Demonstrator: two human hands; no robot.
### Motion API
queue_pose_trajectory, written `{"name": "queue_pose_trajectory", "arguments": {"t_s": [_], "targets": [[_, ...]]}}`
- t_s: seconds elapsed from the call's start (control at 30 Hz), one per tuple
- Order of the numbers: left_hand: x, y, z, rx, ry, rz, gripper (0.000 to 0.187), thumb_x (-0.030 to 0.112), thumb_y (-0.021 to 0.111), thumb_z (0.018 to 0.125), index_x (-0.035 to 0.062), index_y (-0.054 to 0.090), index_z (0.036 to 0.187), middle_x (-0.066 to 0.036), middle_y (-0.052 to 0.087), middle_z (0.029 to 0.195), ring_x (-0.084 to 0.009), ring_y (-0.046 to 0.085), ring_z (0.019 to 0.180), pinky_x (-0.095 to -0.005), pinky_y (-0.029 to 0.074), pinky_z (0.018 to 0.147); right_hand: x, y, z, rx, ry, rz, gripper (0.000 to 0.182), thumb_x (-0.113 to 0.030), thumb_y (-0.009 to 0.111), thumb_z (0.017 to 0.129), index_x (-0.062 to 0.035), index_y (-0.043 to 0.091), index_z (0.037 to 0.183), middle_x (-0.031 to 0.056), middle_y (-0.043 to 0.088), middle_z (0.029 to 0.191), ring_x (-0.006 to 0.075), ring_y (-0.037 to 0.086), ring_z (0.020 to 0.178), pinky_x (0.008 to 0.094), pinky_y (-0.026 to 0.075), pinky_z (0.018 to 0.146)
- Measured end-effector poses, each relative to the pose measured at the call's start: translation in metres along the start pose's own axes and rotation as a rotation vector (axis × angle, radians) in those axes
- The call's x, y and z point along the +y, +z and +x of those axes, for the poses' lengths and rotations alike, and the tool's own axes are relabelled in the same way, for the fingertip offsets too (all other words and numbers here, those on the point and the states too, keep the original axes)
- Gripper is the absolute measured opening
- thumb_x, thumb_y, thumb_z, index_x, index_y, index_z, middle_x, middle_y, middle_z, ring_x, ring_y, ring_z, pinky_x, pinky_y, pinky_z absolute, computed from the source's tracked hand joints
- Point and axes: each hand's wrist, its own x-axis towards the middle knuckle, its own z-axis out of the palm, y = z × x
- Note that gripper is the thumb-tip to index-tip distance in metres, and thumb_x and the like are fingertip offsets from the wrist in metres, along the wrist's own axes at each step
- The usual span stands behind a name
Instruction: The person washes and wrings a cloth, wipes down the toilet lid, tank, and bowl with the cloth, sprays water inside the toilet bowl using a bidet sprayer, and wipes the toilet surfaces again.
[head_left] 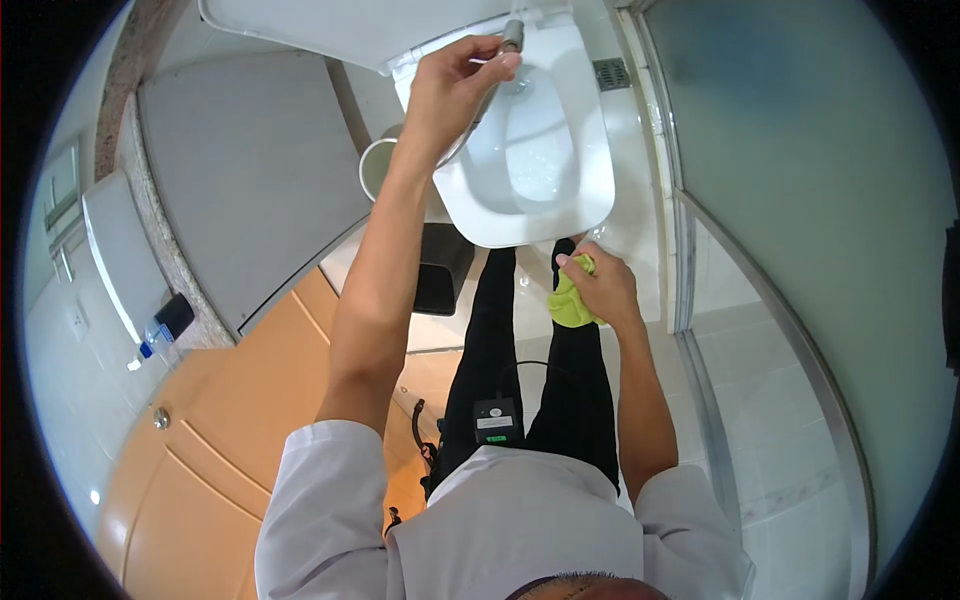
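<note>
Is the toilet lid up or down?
Up. The white toilet lid is raised, and the white toilet bowl below shows open inside.

Toilet bowl [540, 190] open above; raised lid [330, 25] and glass partition [800, 200] hem it.

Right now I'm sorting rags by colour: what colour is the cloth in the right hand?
Yellow-green, plain; the cloth shows best in the head view.

The white floor [640, 150] held the toilet [545, 170], a white bucket [372, 165] beside it, a black bin [440, 270] and a drain [611, 73].
</note>
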Motion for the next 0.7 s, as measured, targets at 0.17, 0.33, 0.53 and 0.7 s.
{"name": "queue_pose_trajectory", "arguments": {"t_s": [0.17, 0.33, 0.53, 0.7], "targets": [[-0.017, 0.029, -0.013, -0.165, -0.071, 0.083, 0.036, 0.028, 0.077, 0.096, -0.0013, 0.073, 0.117, -0.003, 0.073, 0.094, -0.0094, 0.064, 0.084, -0.0249, 0.051, 0.079, 0.001, -0.004, -0.009, -0.041, 0.069, 0.004, 0.039, -0.047, 0.071, 0.093, -0.0074, 0.071, 0.097, 0.0182, 0.072, 0.083, 0.0362, 0.071, 0.079, 0.0431, 0.053, 0.072], [-0.057, 0.002, -0.002, -0.128, -0.057, 0.036, 0.031, 0.024, 0.074, 0.098, -0.0017, 0.073, 0.115, -0.006, 0.075, 0.099, -0.0112, 0.068, 0.089, -0.0278, 0.053, 0.084, 0.015, -0.01, -0.017, -0.031, 0.077, -0.008, 0.04, -0.046, 0.071, 0.094, -0.0062, 0.071, 0.097, 0.0177, 0.072, 0.081, 0.036, 0.07, 0.077, 0.0433, 0.052, 0.071], [-0.054, -0.074, -0.016, 0.055, -0.24, -0.005, 0.025, 0.025, 0.07, 0.101, 0.0018, 0.072, 0.111, -0.006, 0.075, 0.1, -0.0128, 0.07, 0.091, -0.0291, 0.055, 0.077, 0.03, -0.02, -0.017, -0.013, 0.16, 0.029, 0.044, -0.052, 0.067, 0.094, -0.0087, 0.07, 0.097, 0.0173, 0.073, 0.082, 0.0403, 0.07, 0.082, 0.0485, 0.053, 0.074], [-0.086, -0.098, -0.069, 0.138, -0.364, -0.088, 0.024, 0.024, 0.07, 0.101, 0.001, 0.073, 0.106, -0.003, 0.074, 0.09, -0.0104, 0.066, 0.08, -0.0277, 0.053, 0.074, 0.029, -0.015, -0.021, -0.037, 0.131, -0.005, 0.045, -0.054, 0.065, 0.095, -0.0091, 0.07, 0.097, 0.0177, 0.073, 0.083, 0.0406, 0.07, 0.083, 0.049, 0.052, 0.074]]}}
